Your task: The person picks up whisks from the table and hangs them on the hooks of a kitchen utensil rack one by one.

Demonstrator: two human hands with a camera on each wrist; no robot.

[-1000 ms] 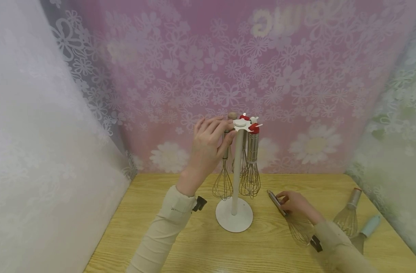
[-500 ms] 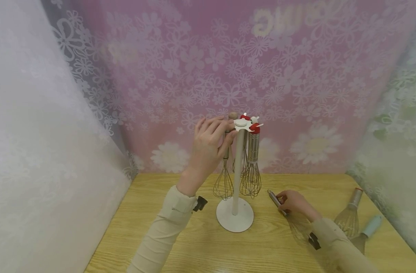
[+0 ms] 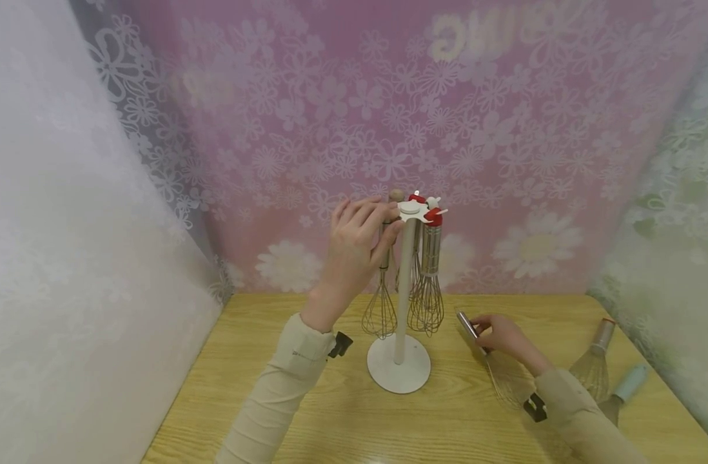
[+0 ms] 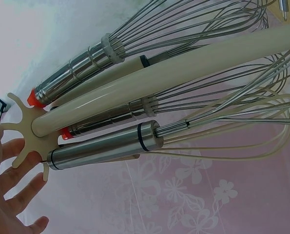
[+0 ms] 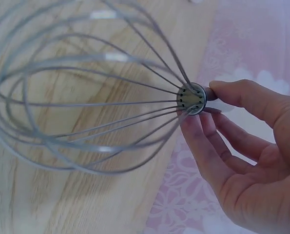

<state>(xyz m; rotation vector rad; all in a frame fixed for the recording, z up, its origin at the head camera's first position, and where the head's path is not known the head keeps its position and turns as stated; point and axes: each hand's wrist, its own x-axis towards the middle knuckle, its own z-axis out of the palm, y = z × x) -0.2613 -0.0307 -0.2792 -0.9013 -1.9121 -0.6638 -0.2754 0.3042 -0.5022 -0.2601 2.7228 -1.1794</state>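
A white whisk stand (image 3: pixel 398 380) with a round base and a star-shaped hook top stands on the table. At its top my left hand (image 3: pixel 354 241) holds the hook plate's edge with thumb and fingertips. Several whisks hang from it, among them a steel-handled whisk (image 4: pixel 103 145) close by my left fingers and one with a red-tipped handle (image 3: pixel 431 251). To the right of the base, my right hand (image 3: pixel 501 338) pinches another whisk (image 5: pixel 192 99) by its steel handle. That handle slants up from the table, its wire loops (image 3: pixel 507 390) low over the wood.
At the table's right side lie a red-ended whisk (image 3: pixel 602 338) and a tool with a light-blue handle (image 3: pixel 631 383). A pink flowered backdrop (image 3: pixel 342 129) rises behind the wooden table (image 3: pixel 284 412), with pale cloths at both sides.
My right hand has lifted the handle end of its whisk slightly up and away from the tabletop. The left hand and the stand stay in place.
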